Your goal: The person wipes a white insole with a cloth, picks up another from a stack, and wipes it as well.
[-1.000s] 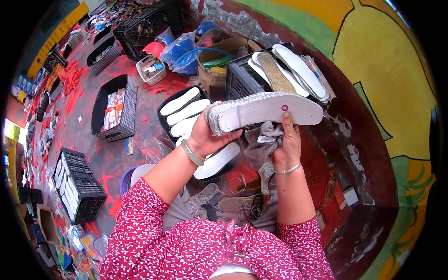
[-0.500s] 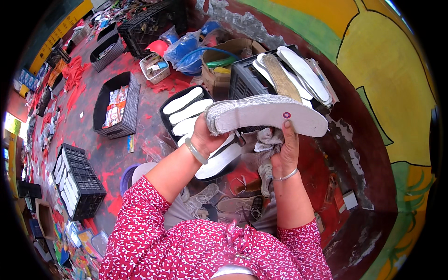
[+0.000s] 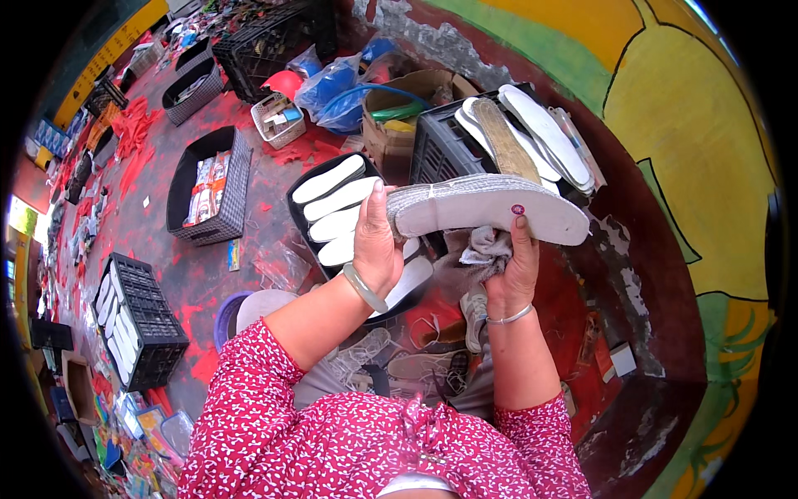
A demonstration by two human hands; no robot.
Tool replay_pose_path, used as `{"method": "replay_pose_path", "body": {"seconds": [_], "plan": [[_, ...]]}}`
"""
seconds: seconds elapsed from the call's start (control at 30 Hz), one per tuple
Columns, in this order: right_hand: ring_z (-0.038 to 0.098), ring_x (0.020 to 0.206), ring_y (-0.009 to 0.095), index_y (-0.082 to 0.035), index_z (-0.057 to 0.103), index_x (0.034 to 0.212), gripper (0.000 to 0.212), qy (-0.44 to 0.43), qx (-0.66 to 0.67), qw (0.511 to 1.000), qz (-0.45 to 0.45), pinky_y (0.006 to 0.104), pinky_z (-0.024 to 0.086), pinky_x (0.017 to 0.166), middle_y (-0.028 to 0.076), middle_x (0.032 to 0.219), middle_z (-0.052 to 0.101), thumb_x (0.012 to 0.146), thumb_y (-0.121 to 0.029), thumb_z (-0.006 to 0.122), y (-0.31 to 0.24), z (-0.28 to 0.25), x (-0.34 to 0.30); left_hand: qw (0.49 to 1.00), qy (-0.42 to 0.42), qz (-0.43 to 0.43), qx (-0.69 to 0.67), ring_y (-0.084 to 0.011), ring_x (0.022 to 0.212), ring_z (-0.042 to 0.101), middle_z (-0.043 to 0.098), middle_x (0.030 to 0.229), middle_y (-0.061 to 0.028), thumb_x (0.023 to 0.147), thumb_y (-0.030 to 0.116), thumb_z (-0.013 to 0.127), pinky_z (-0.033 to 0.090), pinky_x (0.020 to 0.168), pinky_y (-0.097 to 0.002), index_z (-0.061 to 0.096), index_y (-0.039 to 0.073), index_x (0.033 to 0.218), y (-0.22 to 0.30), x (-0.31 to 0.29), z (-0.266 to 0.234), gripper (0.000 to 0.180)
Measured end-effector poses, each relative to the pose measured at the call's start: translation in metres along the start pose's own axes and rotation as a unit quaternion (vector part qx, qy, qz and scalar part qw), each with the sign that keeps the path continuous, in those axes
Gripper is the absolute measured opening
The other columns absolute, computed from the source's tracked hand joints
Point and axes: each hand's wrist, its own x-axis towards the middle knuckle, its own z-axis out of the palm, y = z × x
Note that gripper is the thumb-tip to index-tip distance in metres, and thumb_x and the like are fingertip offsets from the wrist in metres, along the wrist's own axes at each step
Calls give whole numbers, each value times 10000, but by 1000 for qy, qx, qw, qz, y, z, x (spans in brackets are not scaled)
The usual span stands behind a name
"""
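Observation:
A thick stack of white insoles point(image 3: 490, 208) is held up in front of me, lying on edge with a small round red mark on its outer face. My right hand point(image 3: 514, 270) grips it from below, thumb pressed on that face near the mark. A crumpled greyish cloth point(image 3: 484, 249) hangs beside that hand, under the stack. Against the left end of the stack rests my left hand point(image 3: 378, 254), open and upright with its thumb side up; some of its fingers are hidden. Behind and below it, a dark basket point(image 3: 298, 208) holds rows of white insoles point(image 3: 341, 195).
A grey crate point(image 3: 432, 141) topped with more insoles point(image 3: 544, 133) stands by the painted wall point(image 3: 682, 150). To the left are a woven basket point(image 3: 224, 224) of packets and a black crate point(image 3: 158, 333) with insoles. Shoes point(image 3: 424, 363) lie below my hands; red scraps litter the floor.
My left hand has let go of the stack's underside and risen to its left end, thumb now pointing up. The stack has shifted slightly right, still in my right hand.

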Motion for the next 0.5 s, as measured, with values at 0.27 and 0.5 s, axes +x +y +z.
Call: {"method": "replay_pose_path", "body": {"seconds": [0.27,0.5], "plan": [[556,818,168,-52,494,1173,543,-4,23,999,23,302,489,727,64,1015,575,825,-435,656,-6,4,-1,983,-126,100,87,-142,999,553,574,1090,-58,829,55,670,450,901,-292,417,61,1227,5,-1,9,472],[537,1043,247,-58,463,1252,656,44,62,994,74,399,446,904,94,1165,554,808,-505,644,-12,-4,9,962,-267,-51,24,-160,1027,572,597,1113,-74,834,74,661,450,923,-308,500,44,1167,23,2,7,372]]}}
